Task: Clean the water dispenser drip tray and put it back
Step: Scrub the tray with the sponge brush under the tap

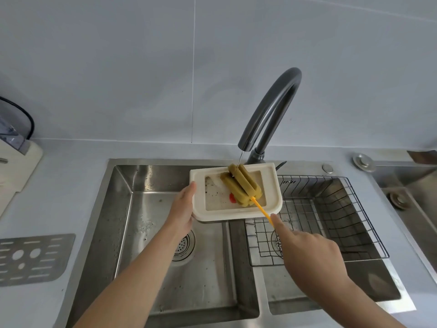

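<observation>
Drip tray [274, 185]: cream-white plastic, matte, rounded-rectangular with a thick raised rim and a shallow recessed well; dark specks and grime scattered over the well floor, densest at its left side; held in the air above the divider of a double sink [132, 185], under the spout, open face up and tipped toward the camera; long axis runs left to right, rounded corners at the right end.

Left hand [183, 209]: grips the tray's left edge, thumb lying along the rim on top, the other fingers hidden under the tray.

Sponge brush [240, 183]: olive-yellow foam head, ribbed in long parallel fins, porous; rests in the well, its length slanting from far-left to near-right; thin orange-yellow plastic handle [262, 210] leaves the head at the near-right and crosses the tray's rim toward the right hand [312, 254]; a small red piece [232, 198] shows beside the head, what it is I cannot tell.

Right hand: closed around the handle's near end, index finger stretched out straight along the handle.

Faucet [272, 112]: dark grey metal, smooth, high arched neck; a thin stream of water [240, 158] falls onto the foam.

Sink: brushed stainless steel, water-spotted, round perforated drain [183, 247] in the left basin; black wire rack [331, 216] sits in the right basin.

Bench [35, 209]: pale grey, smooth; flat slotted metal grille [33, 259] lies on it at the left.
</observation>
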